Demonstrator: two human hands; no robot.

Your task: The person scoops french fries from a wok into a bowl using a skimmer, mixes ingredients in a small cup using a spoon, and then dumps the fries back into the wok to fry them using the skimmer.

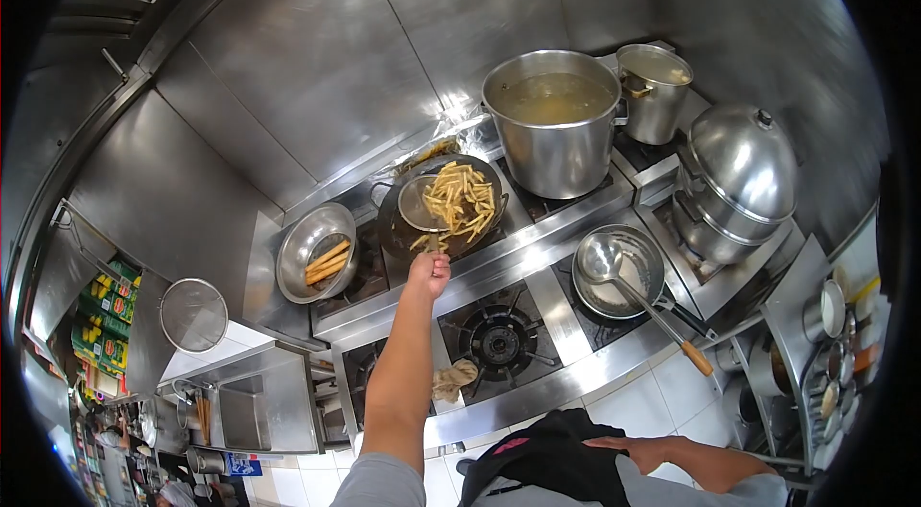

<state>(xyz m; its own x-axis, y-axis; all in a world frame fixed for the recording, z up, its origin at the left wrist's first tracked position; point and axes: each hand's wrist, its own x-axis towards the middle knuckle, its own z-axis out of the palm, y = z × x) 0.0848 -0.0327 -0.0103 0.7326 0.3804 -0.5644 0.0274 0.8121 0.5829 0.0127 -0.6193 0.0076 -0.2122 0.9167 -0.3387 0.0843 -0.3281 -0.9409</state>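
My left hand [430, 274] is closed around the handle of a round mesh skimmer [420, 205]. The skimmer's head lies in the left part of a dark wok [391, 229], beside a heap of French fries [460, 197]. Some fries reach the wok's near side, close to the handle. Down by my body, my right hand [638, 450] lies flat against the black apron [547, 454] with its fingers stretched out and nothing in them. Left of the wok, a steel bowl [295, 236] holds several long golden fried sticks [328, 262].
A large pot of liquid [556, 157] stands right of the wok, with a smaller pot [655, 94] and a domed steamer [739, 171] beyond. A ladle [602, 259] rests in a pan [655, 243]; its wooden handle overhangs the front edge. A cloth [453, 379] lies near a burner [499, 342].
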